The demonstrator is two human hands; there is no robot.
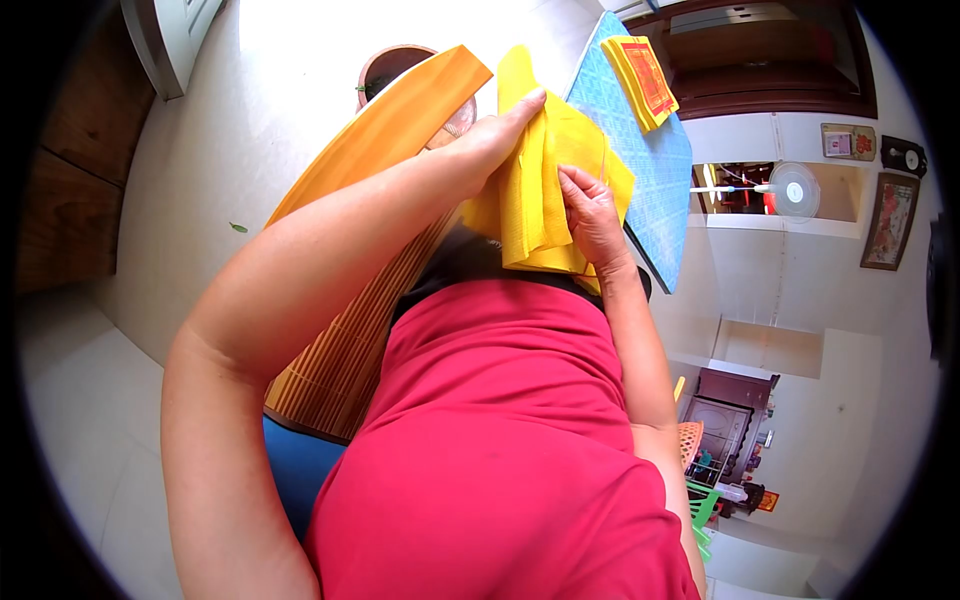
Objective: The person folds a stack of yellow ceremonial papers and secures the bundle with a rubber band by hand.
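Note:
Yellow cloth-like sheets (535,200), folded over in layers, lie across my lap. My left hand (498,132) grips their upper part, its thumb lying along the top and its other fingers hidden behind. On the right side of the bundle, my right hand (592,212) has its fingers bent in a pinch on the yellow material. Loose yellow edges spread out beyond my right hand. A flat yellow bundle with a red printed face (648,78) rests on the blue patterned table (640,170) at the upper right.
An orange panel (385,125) and a slatted bamboo surface (335,370) are beside my left forearm. Behind the panel stands a round brown pot (375,68). A small leaf (238,228) lies on the floor. Farther right are a white fan (795,190) and a green chair (703,510).

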